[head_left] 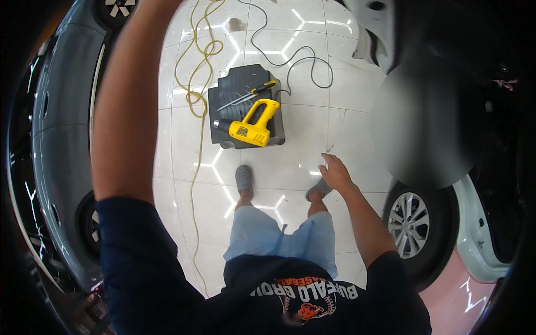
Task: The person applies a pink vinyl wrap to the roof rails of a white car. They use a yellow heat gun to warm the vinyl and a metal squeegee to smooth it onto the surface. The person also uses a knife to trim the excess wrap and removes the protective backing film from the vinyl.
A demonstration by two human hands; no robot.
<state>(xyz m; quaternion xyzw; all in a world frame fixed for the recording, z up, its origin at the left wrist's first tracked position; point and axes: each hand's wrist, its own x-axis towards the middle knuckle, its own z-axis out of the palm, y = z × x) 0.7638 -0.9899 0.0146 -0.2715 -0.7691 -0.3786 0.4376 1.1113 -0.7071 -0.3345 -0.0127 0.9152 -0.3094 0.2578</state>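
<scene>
My left arm (pixel 125 111) reaches up past the top edge, so the left hand and whatever it touches are out of view. My right hand (pixel 337 173) hangs low in front of me above the tiled floor (pixel 301 134), fingers loosely stretched and apart, with nothing visible in them. Ahead of my feet stands a black plastic step stool (pixel 231 84). On it lies a yellow heat gun (pixel 259 134), its metal nozzle facing left. Just beyond the heat gun rests a screwdriver (pixel 263 87) with a yellow and black handle, beside thin metal tools (pixel 235 101).
A grey car (pixel 67 106) runs along the left. At right, a pink car body (pixel 452 290) with a wheel (pixel 409 225) stands close to my arm, and a blurred grey shape (pixel 424 123) hangs nearer. A yellow cord (pixel 192 223) and a dark cable (pixel 312 58) trail across the floor.
</scene>
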